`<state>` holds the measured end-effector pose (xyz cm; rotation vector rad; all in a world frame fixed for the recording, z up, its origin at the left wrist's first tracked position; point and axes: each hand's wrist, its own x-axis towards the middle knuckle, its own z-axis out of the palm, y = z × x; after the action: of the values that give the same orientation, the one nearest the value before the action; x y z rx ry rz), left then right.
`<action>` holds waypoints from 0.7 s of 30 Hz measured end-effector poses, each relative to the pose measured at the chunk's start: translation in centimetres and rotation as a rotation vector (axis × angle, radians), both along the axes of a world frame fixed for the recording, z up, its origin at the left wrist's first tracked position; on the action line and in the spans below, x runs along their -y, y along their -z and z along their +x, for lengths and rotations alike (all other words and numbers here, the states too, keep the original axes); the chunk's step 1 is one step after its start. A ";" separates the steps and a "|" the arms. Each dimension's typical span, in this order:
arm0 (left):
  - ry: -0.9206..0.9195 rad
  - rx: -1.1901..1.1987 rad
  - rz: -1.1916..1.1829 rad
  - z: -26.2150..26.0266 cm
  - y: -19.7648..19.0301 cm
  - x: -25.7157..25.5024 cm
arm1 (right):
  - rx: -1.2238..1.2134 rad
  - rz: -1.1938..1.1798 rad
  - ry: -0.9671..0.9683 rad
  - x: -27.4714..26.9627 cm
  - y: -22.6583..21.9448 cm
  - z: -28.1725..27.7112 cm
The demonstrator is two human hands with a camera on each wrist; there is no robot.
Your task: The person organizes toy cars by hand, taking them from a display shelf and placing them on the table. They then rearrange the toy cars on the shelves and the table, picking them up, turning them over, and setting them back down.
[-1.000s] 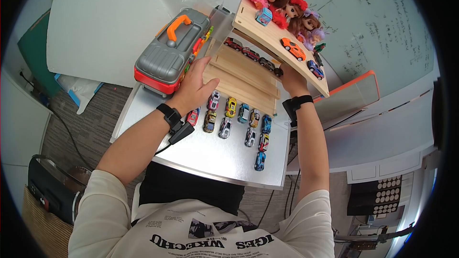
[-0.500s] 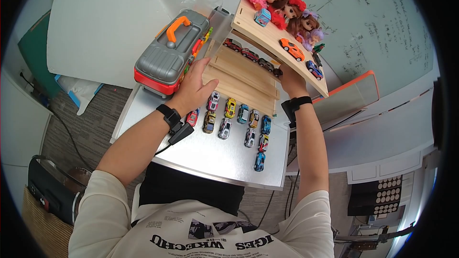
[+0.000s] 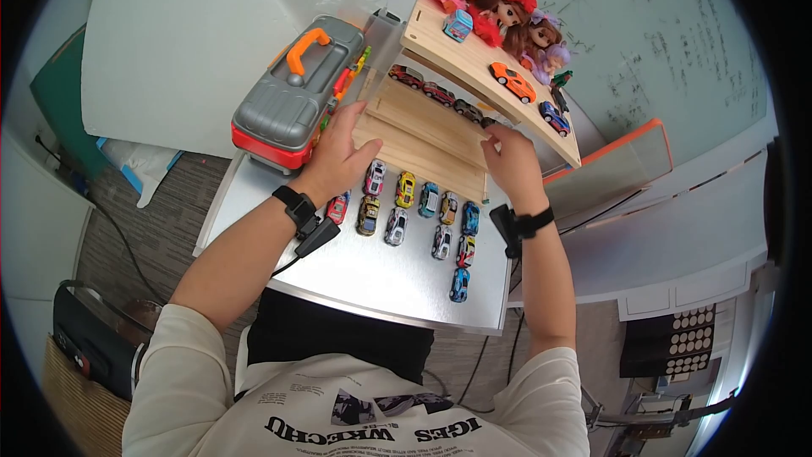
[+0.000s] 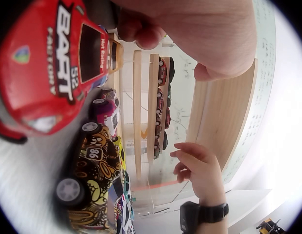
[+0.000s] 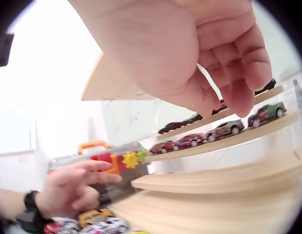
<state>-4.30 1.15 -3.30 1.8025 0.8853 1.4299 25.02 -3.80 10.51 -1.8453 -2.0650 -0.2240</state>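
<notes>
My left hand [image 3: 334, 161] rests with spread, relaxed fingers beside the left end of a wooden tiered shelf [image 3: 423, 156], next to the toolbox. My right hand [image 3: 512, 167] hovers at the shelf's right end, fingers loosely bent, nothing between them. In the right wrist view its fingertips overlap a row of toy cars on an upper tier, near a green toy pickup [image 5: 266, 114] at the row's end. Another row stands on a tier behind. Two lower tiers are bare. A red toy car [image 4: 53, 68] stands close under my left wrist.
A grey-and-red toolbox [image 3: 296, 93] with an orange handle stands at left. Several toy cars [image 3: 396, 226] line the silver table [image 3: 372, 288]. The shelf's top board [image 3: 474, 55] carries dolls [image 3: 507, 17], an orange car [image 3: 512, 82] and small vehicles, overhanging the right side.
My right hand has drawn back from under the top board toward me, its fingers now visible and free. The left hand keeps its place. The shelf shifts slightly left in view.
</notes>
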 end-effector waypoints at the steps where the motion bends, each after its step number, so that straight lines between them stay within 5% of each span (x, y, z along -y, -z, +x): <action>1: -0.003 0.003 0.009 0.0 0.0 0.0 | -0.002 -0.001 0.003 1.4 -0.1 -0.6; 4: -0.006 0.003 0.019 0.0 0.0 0.0 | -0.346 -0.144 0.051 5.4 0.4 -1.2; 6: 0.000 -0.003 0.021 -0.1 -0.1 0.0 | -0.809 -0.265 0.092 7.7 1.0 -0.8; 11: -0.015 -0.056 0.003 -0.2 0.1 0.1 | -1.364 -0.139 0.068 12.0 5.7 3.0; 15: 0.036 -0.043 -0.127 -0.6 -1.3 0.9 | -1.670 0.016 0.036 13.7 9.6 5.1; 21: 0.096 -0.026 -0.196 -0.6 -1.3 1.0 | -1.816 -0.021 0.105 14.7 11.5 4.9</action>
<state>-4.94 0.18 -1.98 1.6969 0.9068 1.2185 29.97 -18.53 -0.96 -1.1205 -0.6238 1.0441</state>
